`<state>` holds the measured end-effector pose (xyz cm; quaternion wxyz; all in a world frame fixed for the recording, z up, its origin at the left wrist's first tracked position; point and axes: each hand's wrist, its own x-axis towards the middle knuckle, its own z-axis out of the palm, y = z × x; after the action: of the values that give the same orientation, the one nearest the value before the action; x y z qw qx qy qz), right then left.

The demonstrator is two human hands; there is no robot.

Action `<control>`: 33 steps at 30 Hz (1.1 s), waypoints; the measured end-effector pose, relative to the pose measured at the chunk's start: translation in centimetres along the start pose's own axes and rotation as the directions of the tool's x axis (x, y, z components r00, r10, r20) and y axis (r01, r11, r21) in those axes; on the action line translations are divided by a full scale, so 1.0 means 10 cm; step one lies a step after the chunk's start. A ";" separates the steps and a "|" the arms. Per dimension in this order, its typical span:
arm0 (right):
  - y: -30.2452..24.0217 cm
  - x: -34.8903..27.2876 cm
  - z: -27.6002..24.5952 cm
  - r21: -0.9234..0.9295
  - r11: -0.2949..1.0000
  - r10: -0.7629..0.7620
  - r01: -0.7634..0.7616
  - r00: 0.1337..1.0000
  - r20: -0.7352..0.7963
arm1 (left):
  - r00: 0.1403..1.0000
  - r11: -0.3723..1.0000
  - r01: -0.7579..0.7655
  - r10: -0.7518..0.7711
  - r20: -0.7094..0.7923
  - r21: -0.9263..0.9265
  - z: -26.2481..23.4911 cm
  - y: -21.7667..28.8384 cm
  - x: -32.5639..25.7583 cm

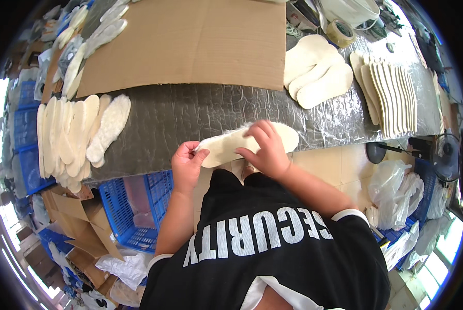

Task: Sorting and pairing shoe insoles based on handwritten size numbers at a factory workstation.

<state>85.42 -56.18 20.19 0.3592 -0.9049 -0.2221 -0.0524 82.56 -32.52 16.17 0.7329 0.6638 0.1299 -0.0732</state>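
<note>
A cream insole (222, 146) with white fleece showing along its far edge lies level in front of me, just off the table's near edge. My left hand (186, 164) pinches its left end between thumb and fingers. Over its right half is my right hand (268, 150), thumb and bent fingers apart above the smooth side; whether the fingertips touch it I cannot tell. To the left, a fanned row of insoles (65, 132) lies on the table, with a fluffy white insole (110, 124) at its right end.
A cardboard sheet (190, 44) covers the far middle of the dark, wrinkled table (190, 111). Loose insoles (324, 82) and a neat overlapping row of insoles (391, 95) lie at the right, near a tape roll (341, 33). Blue crates (115, 206) stand below left; plastic bags (391, 191) hang right.
</note>
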 end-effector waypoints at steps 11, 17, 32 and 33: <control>-0.31 -0.16 -0.04 0.387 -0.823 0.201 -0.415 0.424 0.883 | 0.969 0.987 -0.156 0.145 0.201 0.038 0.41 0.55 -0.40; -0.36 -0.16 -0.09 0.458 -0.816 0.285 -0.352 0.444 0.849 | 0.891 0.931 -0.289 0.176 0.419 0.224 0.42 0.80 -0.43; -0.46 -0.41 0.16 0.765 -0.395 0.472 -0.509 0.602 0.644 | 0.820 0.882 0.319 -0.441 0.366 0.348 0.48 0.72 -0.25; -0.47 -0.42 0.16 0.777 -0.362 0.512 -0.515 0.586 0.628 | 0.811 0.883 0.314 -0.441 0.384 0.350 0.48 0.71 -0.24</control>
<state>79.47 -53.63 20.85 0.8496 -0.3647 0.2495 0.2878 82.73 -36.63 24.00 0.6153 0.6821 0.0745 -0.3881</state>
